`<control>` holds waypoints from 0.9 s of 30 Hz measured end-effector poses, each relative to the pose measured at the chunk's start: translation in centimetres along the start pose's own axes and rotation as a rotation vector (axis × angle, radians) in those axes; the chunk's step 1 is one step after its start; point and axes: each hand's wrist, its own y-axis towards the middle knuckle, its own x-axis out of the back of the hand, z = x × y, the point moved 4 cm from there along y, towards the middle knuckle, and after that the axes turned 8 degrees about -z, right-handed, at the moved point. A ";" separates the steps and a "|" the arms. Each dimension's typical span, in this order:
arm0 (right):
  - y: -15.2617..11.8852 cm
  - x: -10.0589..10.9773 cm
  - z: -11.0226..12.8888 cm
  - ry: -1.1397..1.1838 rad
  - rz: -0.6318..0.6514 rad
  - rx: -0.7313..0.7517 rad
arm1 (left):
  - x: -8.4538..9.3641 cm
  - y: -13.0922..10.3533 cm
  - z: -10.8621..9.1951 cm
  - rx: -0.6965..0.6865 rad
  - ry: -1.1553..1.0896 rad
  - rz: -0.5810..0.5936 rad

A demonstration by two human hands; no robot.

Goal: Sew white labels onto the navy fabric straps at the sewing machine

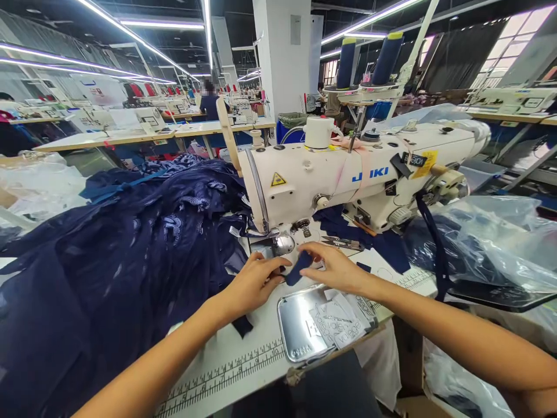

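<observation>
A small piece of navy fabric (298, 269) lies between my hands, just in front of the needle area of a white sewing machine (304, 180). My right hand (334, 267) curls its thumb and index finger around the piece from the right. At the left end of the same piece, the bent thumb and fingers of my left hand (255, 281) grip its edge. Behind my hands sits the shiny metal plate (282, 245) of the machine bed. Thread snips (342, 242) rest behind my right hand. Nearer to me is a metal tray (300, 342) with printed labels (342, 322) in it.
A large heap of navy garments (143, 249) covers the left side. Printed rulers (235, 371) run along the table's front. Clear plastic bags (500, 244) with dark contents stand at the right. Thread cones (387, 58) rise behind the machine. A person (209, 101) sits farther back.
</observation>
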 end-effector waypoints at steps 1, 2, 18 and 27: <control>0.1 -0.3 0.2 0.011 0.004 -0.011 | 0.2 -0.2 0.0 0.029 -0.005 -0.006; 0.2 -0.4 0.3 0.030 0.003 -0.023 | 0.3 -0.5 0.2 0.059 -0.002 -0.012; -0.8 0.3 1.8 -0.498 -0.284 0.792 | 0.8 -1.6 1.8 -0.226 0.793 -0.379; 2.0 0.0 -2.5 -0.596 -0.086 0.790 | -1.5 -1.1 2.6 -0.233 0.615 -0.047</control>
